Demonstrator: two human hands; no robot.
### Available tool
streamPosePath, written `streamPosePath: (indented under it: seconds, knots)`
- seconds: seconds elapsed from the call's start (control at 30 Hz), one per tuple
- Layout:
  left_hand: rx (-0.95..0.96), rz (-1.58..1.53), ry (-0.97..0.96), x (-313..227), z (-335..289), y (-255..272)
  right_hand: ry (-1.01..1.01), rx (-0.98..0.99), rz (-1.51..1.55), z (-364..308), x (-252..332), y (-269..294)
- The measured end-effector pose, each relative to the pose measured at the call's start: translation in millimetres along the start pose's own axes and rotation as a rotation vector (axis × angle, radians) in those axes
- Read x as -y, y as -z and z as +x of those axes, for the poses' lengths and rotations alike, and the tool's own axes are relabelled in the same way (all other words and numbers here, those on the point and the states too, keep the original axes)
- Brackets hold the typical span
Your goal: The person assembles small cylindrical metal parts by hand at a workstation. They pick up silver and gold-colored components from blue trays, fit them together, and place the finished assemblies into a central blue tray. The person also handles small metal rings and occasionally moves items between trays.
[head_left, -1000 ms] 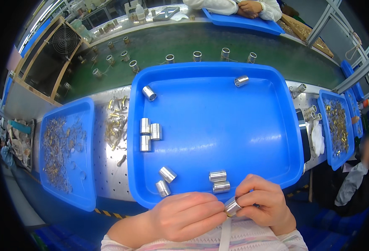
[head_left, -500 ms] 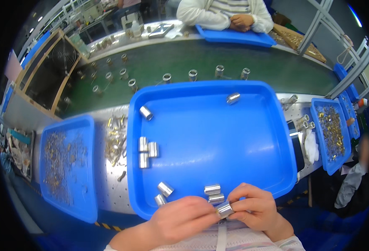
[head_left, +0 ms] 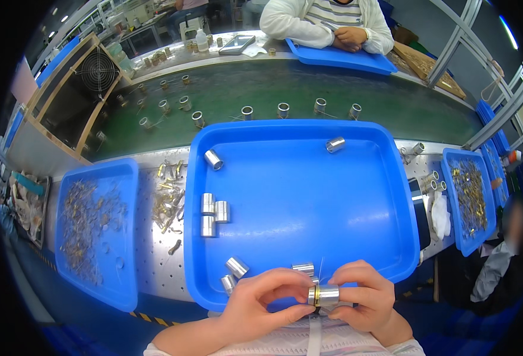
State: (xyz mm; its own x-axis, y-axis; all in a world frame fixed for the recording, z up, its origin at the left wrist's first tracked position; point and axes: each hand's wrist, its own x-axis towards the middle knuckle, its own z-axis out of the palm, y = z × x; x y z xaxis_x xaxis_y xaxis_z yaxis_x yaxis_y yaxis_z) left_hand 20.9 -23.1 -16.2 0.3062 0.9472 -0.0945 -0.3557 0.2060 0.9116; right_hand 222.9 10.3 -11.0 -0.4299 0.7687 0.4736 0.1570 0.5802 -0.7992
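At the near edge of the large blue tray [head_left: 303, 127], both hands meet on a shiny metal sleeve [head_left: 330, 295]. A narrow brass-coloured band circles it near its left end, and a thin wire points up from there. My left hand [head_left: 261, 305] pinches the banded end between thumb and fingertips. From the other side, my right hand [head_left: 368, 296] grips the right end with thumb and fingers. Just behind the hands, a metal sleeve [head_left: 302, 268] lies in the tray, with another partly hidden by my fingers. Left of my left hand, a tilted sleeve [head_left: 236, 266] lies by one more.
Left are loose brass clips [head_left: 166, 204] and a blue tray of wire pieces [head_left: 132, 237]. Right are a phone [head_left: 418, 207], a white cloth [head_left: 440, 215] and a tray of brass parts [head_left: 466, 243]. Beyond runs a green conveyor [head_left: 232, 89] bearing several sleeves; a person [head_left: 332, 26] sits across.
The sleeve in my hands has risen slightly and turned level, with its brass band and wire now showing. My left fingers have opened into a wider pinch. The camera view has shifted slightly.
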Motion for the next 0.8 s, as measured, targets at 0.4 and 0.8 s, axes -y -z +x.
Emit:
streamPosePath:
  seconds: [0.4,0.8]
  knots:
    - [0.025,0.491,-0.381,2,9,8,-0.018,0.012,0.072,-8,1,-9]
    - [0.032,-0.067,0.017,-2,4,8,0.009,-0.041,-0.024,-2,0,-7]
